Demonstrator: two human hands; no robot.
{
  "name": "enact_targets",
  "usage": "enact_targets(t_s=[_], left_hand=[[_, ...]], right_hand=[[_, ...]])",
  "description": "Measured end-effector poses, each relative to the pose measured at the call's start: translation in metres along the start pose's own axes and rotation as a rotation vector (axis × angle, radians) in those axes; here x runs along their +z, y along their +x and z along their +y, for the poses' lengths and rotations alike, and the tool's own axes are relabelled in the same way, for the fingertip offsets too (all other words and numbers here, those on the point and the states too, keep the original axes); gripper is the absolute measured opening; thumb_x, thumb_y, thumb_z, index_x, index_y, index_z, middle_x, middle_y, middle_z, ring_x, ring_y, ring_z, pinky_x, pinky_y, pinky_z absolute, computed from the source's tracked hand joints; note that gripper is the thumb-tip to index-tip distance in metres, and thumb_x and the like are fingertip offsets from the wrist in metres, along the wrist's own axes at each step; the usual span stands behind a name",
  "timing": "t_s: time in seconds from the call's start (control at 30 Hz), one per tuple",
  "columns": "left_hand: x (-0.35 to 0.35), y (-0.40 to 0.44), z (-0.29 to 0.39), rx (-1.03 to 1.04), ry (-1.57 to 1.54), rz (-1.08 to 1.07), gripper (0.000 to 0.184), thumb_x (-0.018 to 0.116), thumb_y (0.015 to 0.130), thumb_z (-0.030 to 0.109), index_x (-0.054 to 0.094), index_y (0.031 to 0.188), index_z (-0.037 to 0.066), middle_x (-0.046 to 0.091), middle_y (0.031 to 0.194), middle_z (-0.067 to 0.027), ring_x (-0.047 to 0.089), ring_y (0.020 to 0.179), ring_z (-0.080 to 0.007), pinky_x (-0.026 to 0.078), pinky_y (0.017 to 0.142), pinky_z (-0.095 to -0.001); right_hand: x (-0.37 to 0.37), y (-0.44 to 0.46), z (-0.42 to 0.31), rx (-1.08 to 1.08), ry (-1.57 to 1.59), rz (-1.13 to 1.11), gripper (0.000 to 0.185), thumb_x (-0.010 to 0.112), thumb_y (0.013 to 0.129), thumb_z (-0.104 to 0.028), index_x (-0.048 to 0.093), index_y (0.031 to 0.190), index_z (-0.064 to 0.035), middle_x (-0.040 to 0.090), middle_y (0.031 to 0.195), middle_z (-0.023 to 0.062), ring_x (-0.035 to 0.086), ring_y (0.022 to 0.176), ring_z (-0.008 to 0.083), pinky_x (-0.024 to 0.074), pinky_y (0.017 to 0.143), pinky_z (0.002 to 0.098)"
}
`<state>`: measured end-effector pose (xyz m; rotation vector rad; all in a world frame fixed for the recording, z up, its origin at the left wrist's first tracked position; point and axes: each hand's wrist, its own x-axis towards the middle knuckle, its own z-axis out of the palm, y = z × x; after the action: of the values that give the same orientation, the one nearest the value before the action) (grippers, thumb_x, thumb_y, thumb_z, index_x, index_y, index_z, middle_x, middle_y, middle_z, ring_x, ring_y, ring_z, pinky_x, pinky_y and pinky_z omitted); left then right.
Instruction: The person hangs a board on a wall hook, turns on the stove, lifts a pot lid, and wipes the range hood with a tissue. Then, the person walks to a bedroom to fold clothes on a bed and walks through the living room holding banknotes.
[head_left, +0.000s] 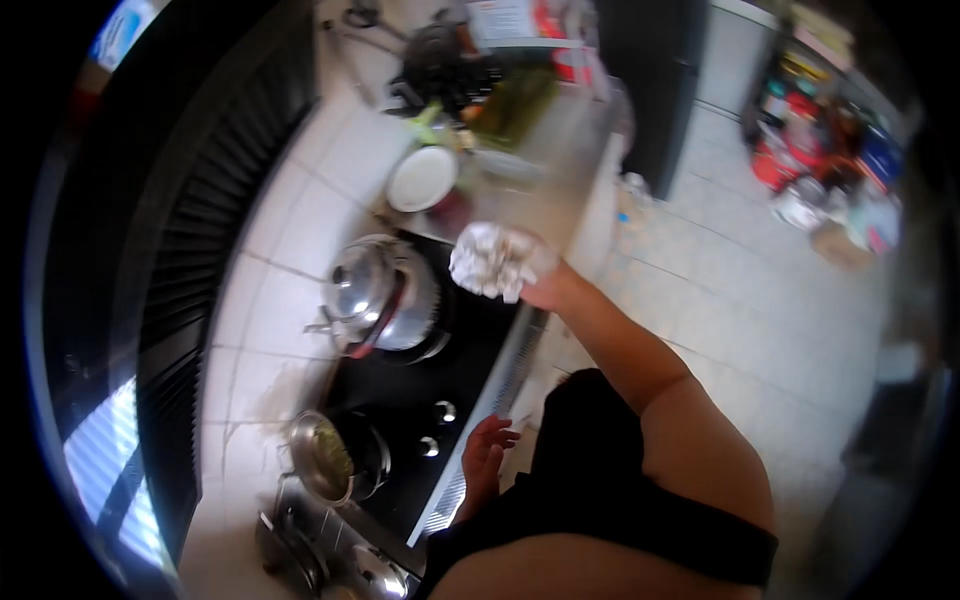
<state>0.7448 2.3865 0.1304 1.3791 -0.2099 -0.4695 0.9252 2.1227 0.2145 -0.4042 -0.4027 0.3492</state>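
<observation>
My right hand (541,285) is closed on a white, lumpy, crumpled bundle (497,262), held over the front edge of the black stove top (475,330). Blur hides whether the bundle is cloth, paper or something else. Low by the stove's front edge is my left hand (487,455), its fingers loosely bent and apart, holding nothing. Left of the bundle, a silver pressure cooker (415,300) stands on the stove. A metal pan (302,462) with green food (330,455) inside sits at the stove's near left corner.
Beyond the stove, the counter (560,150) bears a round white-topped container (422,180), a green tray-like item (515,105) and dark objects (440,70). Several colourful items (800,150) are piled beyond the tiled floor (700,270). Metalware (290,550) lies at lower left.
</observation>
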Motion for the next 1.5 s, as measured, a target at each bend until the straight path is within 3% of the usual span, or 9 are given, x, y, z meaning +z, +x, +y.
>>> enact_targets(t_s=[0.07,0.2,0.27,0.4,0.57,0.93,0.97,1.2,1.5], left_hand=[[0.009,-0.014,-0.018,-0.078,0.001,-0.032,0.052,0.057,0.087,0.03,0.04,0.126,0.0,0.054,0.114,-0.0137,0.056,0.094,-0.0203,0.044,0.082,-0.0323],[0.042,-0.04,-0.051,-0.224,0.059,-0.14,0.044,0.055,0.088,0.025,0.045,0.122,0.0,0.058,0.108,-0.0131,0.06,0.089,-0.0204,0.048,0.077,-0.0304],[0.069,-0.045,-0.057,-0.249,0.089,-0.267,0.043,0.055,0.088,0.025,0.046,0.122,0.0,0.058,0.107,-0.0125,0.06,0.088,-0.0196,0.048,0.076,-0.0291],[0.143,-0.045,-0.067,-0.218,0.174,-0.476,0.042,0.055,0.089,0.024,0.046,0.122,0.0,0.058,0.106,-0.0109,0.059,0.086,-0.0175,0.046,0.075,-0.0284],[0.279,-0.039,-0.093,-0.194,0.271,-0.663,0.035,0.051,0.09,0.014,0.045,0.122,0.002,0.057,0.108,-0.0099,0.058,0.089,-0.0173,0.045,0.077,-0.0283],[0.629,-0.151,-0.16,-0.149,0.227,-1.427,0.04,0.053,0.088,0.012,0.042,0.125,0.0,0.054,0.11,-0.0121,0.057,0.09,-0.0174,0.044,0.081,-0.0291],[0.649,-0.161,-0.169,-0.161,0.254,-1.464,0.04,0.053,0.089,0.012,0.041,0.125,0.0,0.054,0.11,-0.0126,0.057,0.09,-0.0174,0.045,0.081,-0.0292],[0.805,-0.208,-0.245,-0.28,0.379,-1.655,0.037,0.051,0.087,0.008,0.044,0.123,0.0,0.054,0.109,-0.0138,0.058,0.087,-0.0187,0.047,0.08,-0.0311],[1.103,-0.344,-0.299,-0.228,0.41,-1.912,0.033,0.049,0.09,0.008,0.046,0.122,0.002,0.055,0.107,-0.0098,0.056,0.087,-0.0154,0.044,0.076,-0.0271]], right_hand=[[-0.043,-0.095,0.047,-0.118,-0.45,0.676,0.014,0.059,0.084,-0.011,0.062,0.094,-0.0017,0.063,0.086,0.0103,0.057,0.068,0.0137,0.0415,0.05,0.0238],[-0.052,-0.29,0.095,0.147,-0.897,1.343,0.022,0.051,0.079,0.002,0.067,0.094,0.0022,0.064,0.092,0.0139,0.062,0.075,0.0197,0.0498,0.065,0.0281],[-0.022,-0.379,0.097,0.045,-0.498,1.545,0.026,0.047,0.077,0.006,0.063,0.097,0.0061,0.064,0.091,0.0158,0.062,0.078,0.0218,0.051,0.069,0.0312],[0.052,-0.514,0.069,-0.44,0.016,1.36,0.047,0.039,0.083,-0.013,0.043,0.126,0.0048,0.056,0.113,0.0142,0.054,0.1,0.0266,0.0454,0.084,0.036],[0.132,-0.646,0.021,-1.018,0.13,0.824,0.053,0.05,0.078,-0.008,0.039,0.127,0.0069,0.053,0.119,0.0138,0.051,0.108,0.0199,0.0376,0.097,0.0304],[0.259,-0.908,0.013,-1.564,0.106,0.542,0.035,0.057,0.083,-0.011,0.05,0.116,-0.0007,0.057,0.109,0.0121,0.056,0.099,0.0234,0.048,0.087,0.0324],[0.264,-0.929,0.019,-1.584,0.142,0.538,0.037,0.058,0.082,-0.007,0.047,0.118,-0.0015,0.058,0.105,0.0098,0.057,0.092,0.0204,0.0516,0.071,0.0321],[0.281,-1.075,0.035,-1.848,-0.103,1.105,0.043,0.065,0.078,-0.01,0.05,0.117,-0.0008,0.059,0.111,0.0083,0.057,0.102,0.02,0.0443,0.092,0.0326],[0.275,-1.3,0.11,-2.267,0.483,1.801,0.036,0.046,0.079,0.01,0.057,0.112,0.0023,0.064,0.099,0.0095,0.062,0.084,0.0182,0.0502,0.073,0.0269]])
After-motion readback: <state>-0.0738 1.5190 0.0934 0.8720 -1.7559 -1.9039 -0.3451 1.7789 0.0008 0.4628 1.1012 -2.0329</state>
